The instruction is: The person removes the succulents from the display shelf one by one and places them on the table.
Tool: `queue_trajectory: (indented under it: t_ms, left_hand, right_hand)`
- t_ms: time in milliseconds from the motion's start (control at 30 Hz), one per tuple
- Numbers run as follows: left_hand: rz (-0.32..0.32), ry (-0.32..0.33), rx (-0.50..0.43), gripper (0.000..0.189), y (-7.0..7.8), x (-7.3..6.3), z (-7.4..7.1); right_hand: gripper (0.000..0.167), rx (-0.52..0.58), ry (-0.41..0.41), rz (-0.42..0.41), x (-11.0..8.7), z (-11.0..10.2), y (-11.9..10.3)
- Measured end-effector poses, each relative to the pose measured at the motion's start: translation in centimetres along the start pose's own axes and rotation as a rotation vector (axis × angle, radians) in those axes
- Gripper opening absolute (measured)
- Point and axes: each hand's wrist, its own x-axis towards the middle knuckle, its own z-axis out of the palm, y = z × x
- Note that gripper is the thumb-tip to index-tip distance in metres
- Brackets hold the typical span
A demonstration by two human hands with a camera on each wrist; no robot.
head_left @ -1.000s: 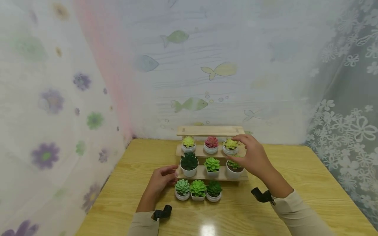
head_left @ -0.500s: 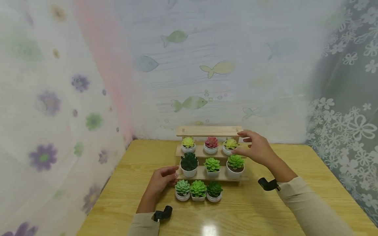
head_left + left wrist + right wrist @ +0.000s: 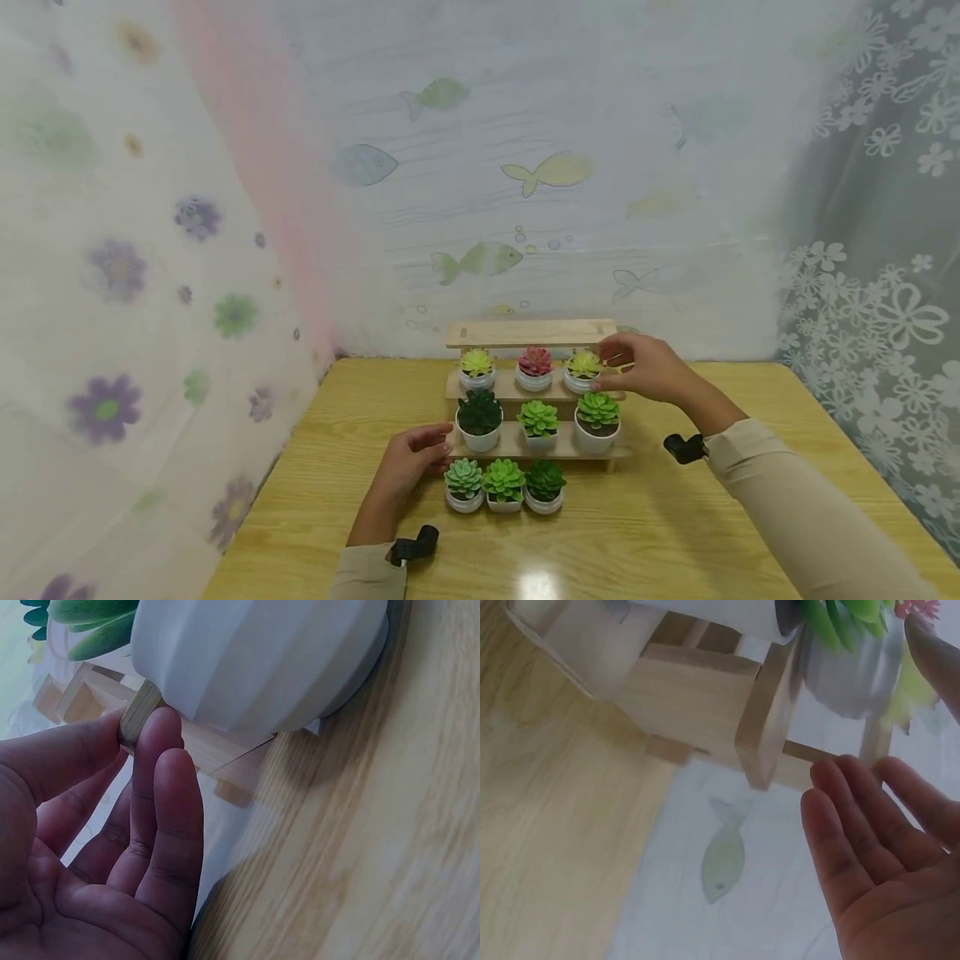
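Observation:
A tiered wooden plant stand (image 3: 531, 333) holds small potted succulents on its two lower boards. My left hand (image 3: 408, 458) pinches the left end of the lowest board (image 3: 140, 714) between thumb and fingers, beside the dark green succulent (image 3: 479, 411) in a white pot (image 3: 262, 660). At the right end of the middle board (image 3: 558, 390), my right hand (image 3: 651, 367) is beside the yellow-green succulent (image 3: 583, 364). Its fingers are extended near the stand's side in the right wrist view, and the thumb is close to the white pot (image 3: 851, 671). Nothing is gripped in it.
The pink succulent (image 3: 535, 364) and another yellow-green one (image 3: 476, 364) share the middle board. In front, on the wooden table (image 3: 637, 533), stand three potted succulents, a pale green one (image 3: 463, 477) leftmost. Behind the stand hangs a fish-printed curtain (image 3: 480, 200).
My right hand has moved back and up from the lower right succulent to the end of the middle board, uncovering that plant. The left hand stays at the board's end.

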Motion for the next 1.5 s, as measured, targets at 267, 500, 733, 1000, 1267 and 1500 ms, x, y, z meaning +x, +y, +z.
queue_trajectory:
  t_ms: [267,500,733,1000,1267,1500]
  left_hand:
    - [0.000,0.002,0.003,0.038,-0.2,-0.2,-0.2]
    - [-0.003,-0.002,-0.013,0.038,-0.1,0.0,0.0]
    - [-0.001,-0.004,-0.011,0.037,0.3,0.0,-0.1]
    - [0.002,-0.010,-0.014,0.038,0.2,-0.1,0.0]
    - [-0.006,-0.002,-0.014,0.039,0.4,-0.2,0.1]
    - [-0.004,-0.006,-0.008,0.039,0.5,-0.3,0.1]
  right_hand:
    - [0.076,0.007,-0.025,0.033,0.7,1.0,0.3]
    - [0.082,-0.017,-0.021,0.066,0.9,1.4,0.3]
    - [0.087,-0.018,-0.023,0.059,1.1,1.5,0.2]
    - [0.086,0.005,-0.020,0.058,1.1,2.0,-0.1]
    - [0.084,-0.026,-0.013,0.080,1.0,1.8,-0.5]
    - [0.082,-0.020,0.015,0.069,0.8,1.4,-0.6]
